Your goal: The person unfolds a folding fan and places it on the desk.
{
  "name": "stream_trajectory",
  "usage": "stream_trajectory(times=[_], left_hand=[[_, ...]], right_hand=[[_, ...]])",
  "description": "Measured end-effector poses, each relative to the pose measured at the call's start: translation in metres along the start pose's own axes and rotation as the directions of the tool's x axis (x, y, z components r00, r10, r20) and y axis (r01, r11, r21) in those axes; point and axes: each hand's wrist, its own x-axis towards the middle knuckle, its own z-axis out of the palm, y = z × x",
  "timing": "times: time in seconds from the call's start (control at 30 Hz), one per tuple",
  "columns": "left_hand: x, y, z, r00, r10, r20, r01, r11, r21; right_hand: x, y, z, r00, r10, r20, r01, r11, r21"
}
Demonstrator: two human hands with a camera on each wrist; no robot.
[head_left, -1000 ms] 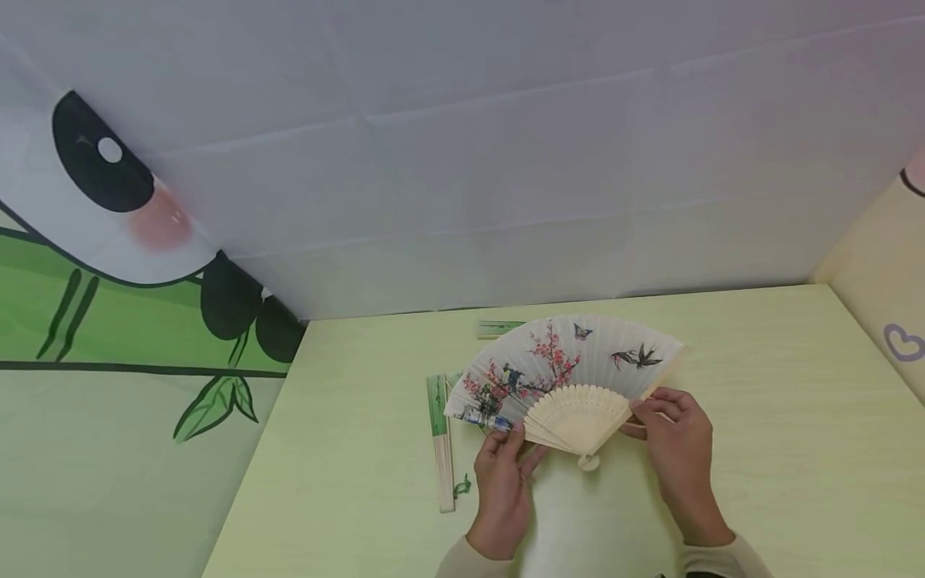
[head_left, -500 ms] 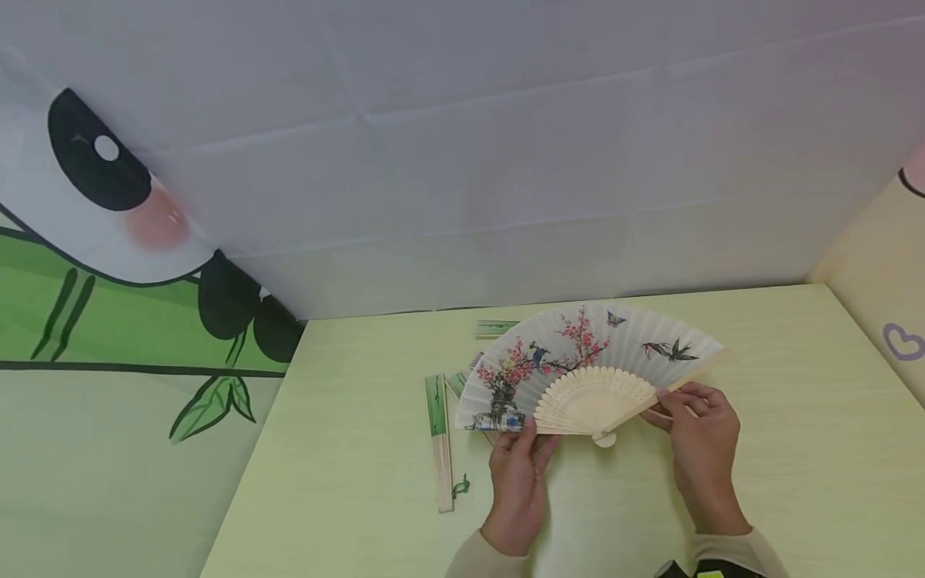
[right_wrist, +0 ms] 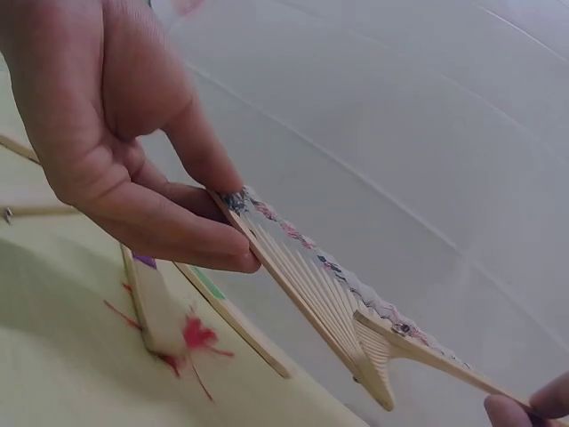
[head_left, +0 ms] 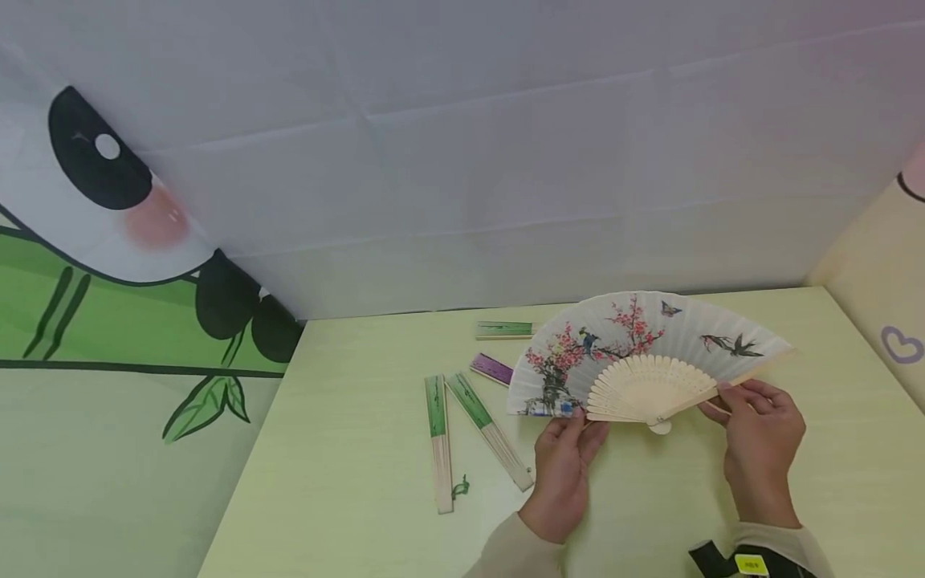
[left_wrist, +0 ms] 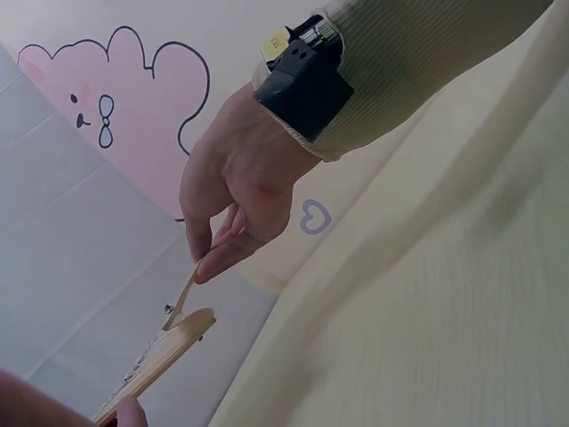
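An open paper fan, painted with blossoms, birds and a butterfly, is held just above a pale yellow-green table. The left hand pinches the fan's left outer rib between thumb and fingers; the right hand pinches the right outer rib near its lower end. The fan is spread wide, its pivot pointing toward the person.

Left of the fan, four closed fans lie on the table: a green one farthest out, a second green one slanting beside it, a purple one partly under the open fan's edge, and another green one behind, near the wall.

Behind the fan the table meets a white fabric backdrop with fold creases. Far left of the fan, the backdrop shows a panda and bamboo print; to the fan's right stands a cream panel with a small heart outline.
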Motion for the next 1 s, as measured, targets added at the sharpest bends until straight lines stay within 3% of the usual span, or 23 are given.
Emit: stream_trajectory(times=[0.23, 0.5, 0.87, 1.0], left_hand=[[0.018, -0.015, 0.035, 0.999, -0.042, -0.006, 0.042, 0.999, 0.025], [0.040, -0.027, 0.067, 0.997, -0.073, 0.003, 0.073, 0.997, 0.013], [0.058, -0.042, 0.083, 0.980, -0.192, 0.054, 0.193, 0.981, -0.015], [0.064, -0.045, 0.087, 0.974, -0.224, 0.044, 0.226, 0.973, -0.050]], right_hand=[[0.037, -0.015, -0.012, 0.998, 0.013, -0.060, -0.010, 0.999, 0.041], [0.078, -0.029, -0.020, 0.995, 0.038, -0.092, -0.038, 0.999, 0.003], [0.106, -0.035, -0.035, 0.985, 0.083, -0.154, -0.096, 0.992, -0.080], [0.114, -0.035, -0.037, 0.983, 0.099, -0.157, -0.116, 0.987, -0.108]])
